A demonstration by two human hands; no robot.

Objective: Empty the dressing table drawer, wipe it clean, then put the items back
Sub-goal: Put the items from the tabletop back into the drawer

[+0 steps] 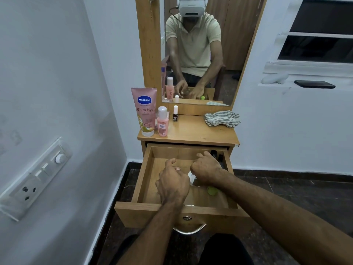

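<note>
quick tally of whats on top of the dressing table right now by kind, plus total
tube: 1
pink bottle: 1
nail polish: 1
striped cloth: 1
total: 4
Mirror reflections are not counted, nor the items still in the drawer.

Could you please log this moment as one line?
stage: emptying | open wooden drawer | right hand grips white bottle | left hand inside

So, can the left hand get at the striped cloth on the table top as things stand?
Probably yes. The cloth lies uncovered at the back right of the table top, nothing over it, but the left hand is down in the drawer and must lift out first.
</note>
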